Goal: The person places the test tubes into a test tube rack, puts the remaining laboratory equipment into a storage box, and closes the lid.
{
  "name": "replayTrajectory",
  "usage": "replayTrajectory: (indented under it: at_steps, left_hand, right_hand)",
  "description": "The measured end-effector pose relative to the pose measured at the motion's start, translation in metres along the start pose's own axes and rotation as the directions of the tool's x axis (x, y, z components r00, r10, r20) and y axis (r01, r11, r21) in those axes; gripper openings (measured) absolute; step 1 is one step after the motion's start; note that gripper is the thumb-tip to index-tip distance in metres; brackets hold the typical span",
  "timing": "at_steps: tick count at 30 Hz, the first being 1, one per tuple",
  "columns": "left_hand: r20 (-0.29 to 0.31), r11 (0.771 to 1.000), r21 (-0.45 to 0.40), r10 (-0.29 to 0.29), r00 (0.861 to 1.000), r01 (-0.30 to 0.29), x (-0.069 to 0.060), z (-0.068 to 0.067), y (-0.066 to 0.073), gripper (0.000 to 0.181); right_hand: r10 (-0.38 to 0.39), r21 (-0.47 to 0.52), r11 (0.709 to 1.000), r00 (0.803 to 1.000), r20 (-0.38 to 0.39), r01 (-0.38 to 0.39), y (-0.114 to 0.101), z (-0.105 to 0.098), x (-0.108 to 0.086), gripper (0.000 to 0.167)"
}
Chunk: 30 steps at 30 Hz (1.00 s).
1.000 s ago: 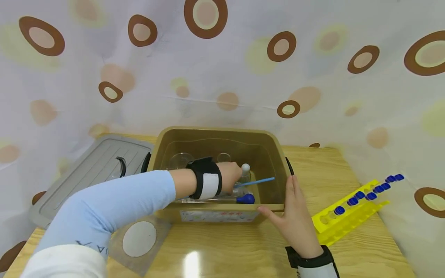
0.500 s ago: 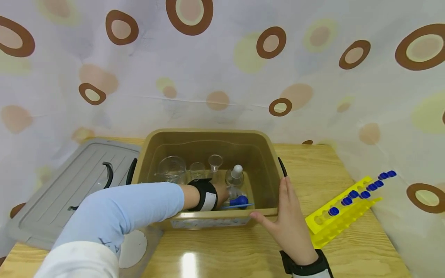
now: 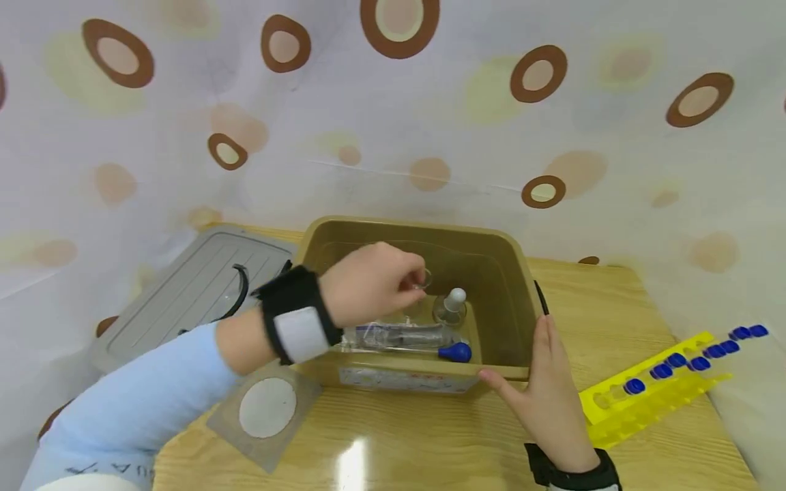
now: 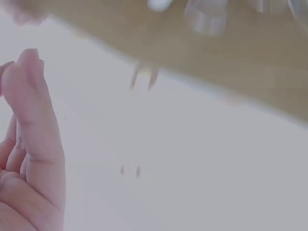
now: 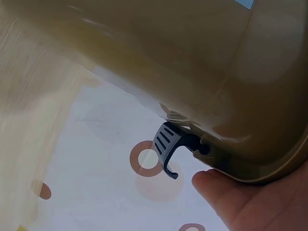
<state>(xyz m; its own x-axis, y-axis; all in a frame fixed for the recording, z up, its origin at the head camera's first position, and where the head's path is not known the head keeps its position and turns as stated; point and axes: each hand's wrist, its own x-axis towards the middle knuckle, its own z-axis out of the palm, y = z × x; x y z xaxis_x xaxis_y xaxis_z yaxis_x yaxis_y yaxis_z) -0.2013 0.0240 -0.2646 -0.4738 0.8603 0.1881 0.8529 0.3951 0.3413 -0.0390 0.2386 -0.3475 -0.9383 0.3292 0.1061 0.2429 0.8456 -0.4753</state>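
My left hand (image 3: 374, 283) is raised over the open tan bin (image 3: 500, 372), with its fingers bent and nothing seen between them. In the left wrist view the fingers (image 4: 36, 130) show at the left, some curled in. Beneath the hand, inside the bin, a glass rim (image 3: 426, 278) is partly covered. A clear bottle with a white bulb top (image 3: 454, 300), a clear plastic bag with long contents (image 3: 399, 337) and a blue rubber bulb (image 3: 456, 352) lie about it. My right hand (image 3: 552, 399) rests against the bin's front right corner, fingers fairly straight and thumb at the front rim.
Left of the bin lies its grey lid (image 3: 202, 293). A flat clear square with a white disc (image 3: 267, 407) lies in front. A yellow rack (image 3: 651, 389) with several blue-capped tubes stands at the right. A patterned sheet (image 3: 381, 109) hangs behind the table.
My left hand has come up out of the bin. The light blue stick seen in the bin before is out of sight. My right hand stays at the bin's corner.
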Motion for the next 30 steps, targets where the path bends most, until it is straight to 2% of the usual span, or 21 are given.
replayTrajectory:
  at_steps: [1, 2, 3, 5, 7, 8, 10, 12, 14, 16, 17, 18, 19, 22, 24, 26, 28, 30]
  left_hand:
    - [-0.083, 0.999, -0.03, -0.026, 0.996, 0.024, -0.016, -0.011, 0.0, 0.006]
    - [-0.152, 0.998, -0.048, -0.059, 0.987, 0.052, -0.033, -0.016, -0.001, 0.006]
    - [-0.203, 0.994, -0.063, -0.101, 0.974, 0.09, -0.051, -0.016, -0.005, 0.006]
    - [-0.254, 0.98, -0.071, -0.197, 0.947, 0.185, -0.087, -0.002, -0.014, 0.007]
    - [-0.219, 0.945, -0.083, -0.328, 0.919, 0.317, -0.114, 0.031, -0.023, 0.014]
    - [-0.176, 0.923, -0.078, -0.384, 0.906, 0.376, -0.124, 0.051, -0.028, 0.022]
    - [-0.091, 0.887, -0.063, -0.462, 0.882, 0.458, -0.139, 0.092, -0.037, 0.045]
    - [-0.03, 0.859, -0.021, -0.512, 0.858, 0.512, -0.147, 0.13, -0.043, 0.067]
    - [-0.019, 0.867, 0.055, -0.494, 0.869, 0.495, -0.151, 0.156, -0.047, 0.073]
    - [-0.057, 0.869, 0.158, -0.466, 0.883, 0.469, -0.151, 0.172, -0.048, 0.068]
    - [-0.085, 0.864, 0.211, -0.45, 0.889, 0.457, -0.15, 0.177, -0.047, 0.063]
    - [-0.101, 0.856, 0.243, -0.446, 0.889, 0.457, -0.148, 0.178, -0.044, 0.058]
    - [-0.1, 0.847, 0.271, -0.448, 0.888, 0.458, -0.145, 0.18, -0.042, 0.056]
    - [-0.095, 0.81, 0.397, -0.431, 0.898, 0.431, -0.136, 0.184, -0.034, 0.054]
    - [-0.09, 0.794, 0.445, -0.419, 0.903, 0.413, -0.133, 0.185, -0.029, 0.05]
    - [-0.1, 0.787, 0.49, -0.376, 0.921, 0.374, -0.135, 0.18, -0.025, 0.043]
    - [-0.108, 0.81, 0.459, -0.356, 0.928, 0.364, -0.14, 0.165, -0.021, 0.038]
    - [-0.111, 0.847, 0.369, -0.367, 0.923, 0.382, -0.15, 0.141, -0.018, 0.04]
  right_hand:
    - [0.001, -0.003, 1.0, 1.0, -0.006, -0.001, 0.004, -0.003, 0.001, 0.11]
    - [0.001, -0.006, 1.0, 1.0, -0.012, -0.001, 0.009, -0.007, 0.003, 0.111]
    - [0.002, -0.01, 1.0, 1.0, -0.015, -0.002, 0.014, -0.01, 0.004, 0.11]
    - [0.0, -0.02, 1.0, 1.0, -0.019, -0.001, 0.023, -0.015, 0.007, 0.11]
    - [0.016, -0.026, 1.0, 0.999, -0.029, -0.016, 0.03, -0.019, 0.005, 0.109]
    - [0.02, -0.026, 0.999, 0.999, -0.033, -0.021, 0.033, -0.021, 0.005, 0.109]
    - [0.028, -0.019, 0.999, 0.999, -0.037, -0.029, 0.038, -0.022, 0.005, 0.108]
    - [0.036, -0.007, 0.999, 0.999, -0.034, -0.036, 0.039, -0.022, 0.006, 0.107]
    - [0.042, -0.001, 0.999, 0.999, -0.027, -0.042, 0.041, -0.023, 0.005, 0.107]
    - [0.045, -0.003, 0.999, 0.999, -0.018, -0.045, 0.041, -0.023, 0.005, 0.107]
    - [0.046, -0.003, 0.999, 0.999, -0.015, -0.046, 0.041, -0.023, 0.005, 0.107]
    - [0.044, -0.005, 0.999, 0.999, -0.014, -0.044, 0.042, -0.024, 0.006, 0.107]
    - [0.044, -0.009, 0.999, 0.999, -0.014, -0.044, 0.042, -0.024, 0.006, 0.107]
    - [0.04, -0.012, 0.999, 0.999, -0.024, -0.04, 0.041, -0.025, 0.006, 0.107]
    - [0.037, -0.011, 0.999, 0.999, -0.029, -0.037, 0.04, -0.026, 0.006, 0.107]
    - [0.032, -0.009, 0.999, 0.999, -0.03, -0.032, 0.039, -0.026, 0.006, 0.107]
    - [0.031, -0.009, 0.999, 0.999, -0.02, -0.031, 0.039, -0.027, 0.005, 0.107]
    - [0.035, -0.01, 0.999, 0.999, -0.012, -0.035, 0.038, -0.027, 0.005, 0.107]
